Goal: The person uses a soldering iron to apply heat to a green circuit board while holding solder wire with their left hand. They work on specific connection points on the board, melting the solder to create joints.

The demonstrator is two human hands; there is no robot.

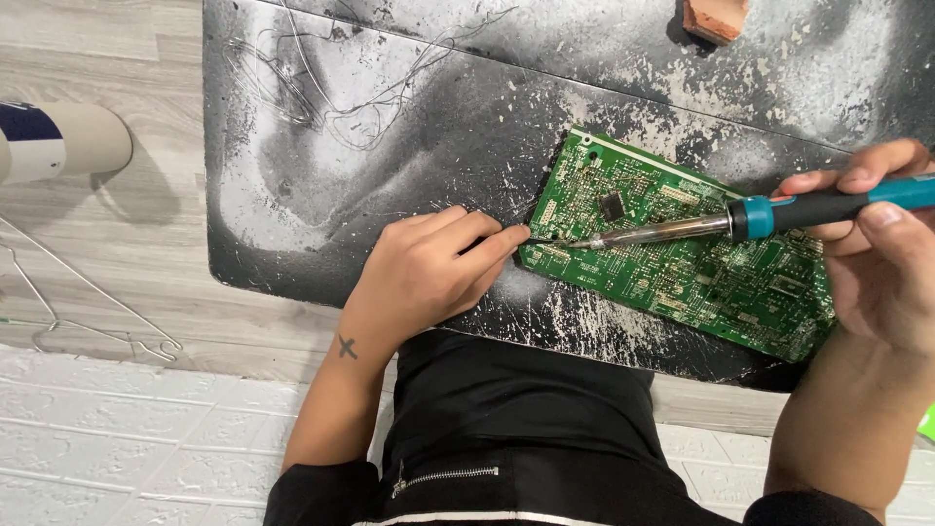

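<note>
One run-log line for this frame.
left hand: pinching thin tool at circuit board edge | right hand: soldering iron tip on board | surface: black mat

The right hand [881,258] holds a teal-handled soldering iron [740,219], its tip on the green circuit board [682,263]. The left hand [429,268] pinches thin solder wire [539,239] against the tip, over a black mat [390,175].

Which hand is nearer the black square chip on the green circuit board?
Left. The left hand sits just off the green circuit board, slightly closer to the black square chip; the right hand is at the far edge.
</note>
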